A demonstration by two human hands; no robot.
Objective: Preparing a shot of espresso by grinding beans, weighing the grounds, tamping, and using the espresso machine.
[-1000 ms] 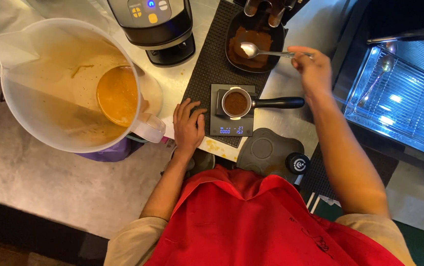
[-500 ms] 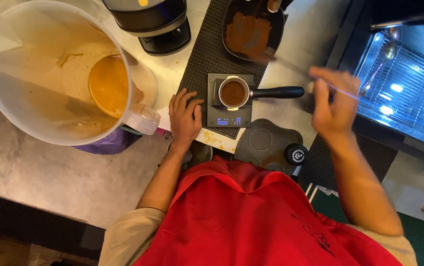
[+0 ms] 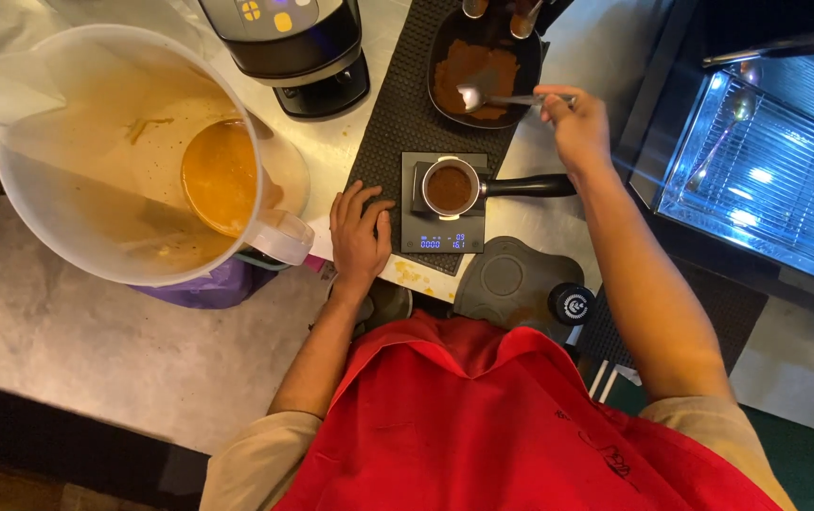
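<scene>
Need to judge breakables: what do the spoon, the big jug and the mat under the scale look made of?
Spoon: polished metal, bright glints. Jug: translucent, cloudy plastic, likely; the brown liquid shows through its wall. Mat: black with a fine dotted texture, probably rubber or silicone.

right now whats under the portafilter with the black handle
The portafilter, filled with ground coffee, sits on a small black digital scale with a lit display, on a black ribbed mat. The left hand rests beside the scale. The scale's platform under the basket is covered.
</scene>
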